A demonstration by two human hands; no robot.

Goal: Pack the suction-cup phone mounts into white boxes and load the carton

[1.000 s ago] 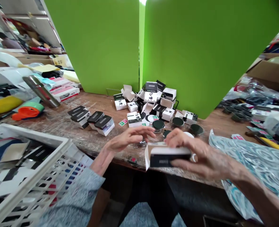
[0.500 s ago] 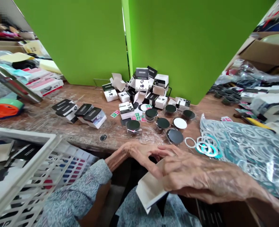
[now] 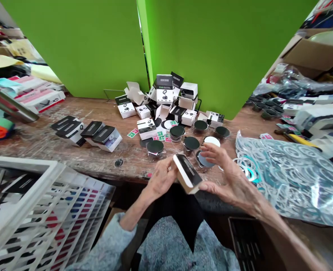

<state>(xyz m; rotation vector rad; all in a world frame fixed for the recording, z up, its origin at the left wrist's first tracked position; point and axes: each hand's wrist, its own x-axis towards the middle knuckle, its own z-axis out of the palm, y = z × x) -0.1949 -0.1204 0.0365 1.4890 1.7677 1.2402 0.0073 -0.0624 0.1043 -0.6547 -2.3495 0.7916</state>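
A small white cardboard box with a black top (image 3: 187,173) is up in the air over the edge of a worn wooden table (image 3: 42,158). The left hand (image 3: 161,177) is closed on the box and holds it. The right hand (image 3: 230,184) is open, with its thumb just beside the box. Round black-topped discs (image 3: 191,143) lie just past the hands, and a shiny blue-and-white plastic bag (image 3: 290,177) lies to the right.

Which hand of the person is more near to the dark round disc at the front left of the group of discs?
The left hand, holding a white box, is nearer: it is just in front of the dark round disc. The right hand is farther away, to the disc's right.
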